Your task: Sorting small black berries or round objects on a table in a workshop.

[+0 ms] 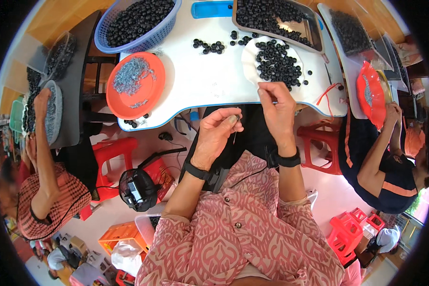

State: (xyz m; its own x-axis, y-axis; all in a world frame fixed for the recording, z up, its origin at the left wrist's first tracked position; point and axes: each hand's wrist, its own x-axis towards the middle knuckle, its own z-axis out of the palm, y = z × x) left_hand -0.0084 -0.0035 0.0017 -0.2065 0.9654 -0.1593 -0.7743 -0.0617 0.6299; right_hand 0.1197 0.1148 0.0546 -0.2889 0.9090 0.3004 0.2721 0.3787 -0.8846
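My left hand [215, 134] is closed in a pinch in front of the table edge. A small dark bead [237, 117] shows at its fingertips, with a thin pale strand [234, 138] hanging just below. Higher and to the right, my right hand [277, 114] has thumb and forefinger drawn together near the white plate; whatever they grip is too small to make out. Round black beads [277, 62] are heaped on that scalloped white plate [248, 64]. Loose black beads [209, 46] lie on the white table [200, 78], left of the plate.
An orange-red dish [156, 97] of tiny bluish beads sits at the table's left edge. Behind it stands a blue basket [128, 46] of black beads. A metal tray [314, 40] holds more. People work at both sides; red stools [319, 148] flank me.
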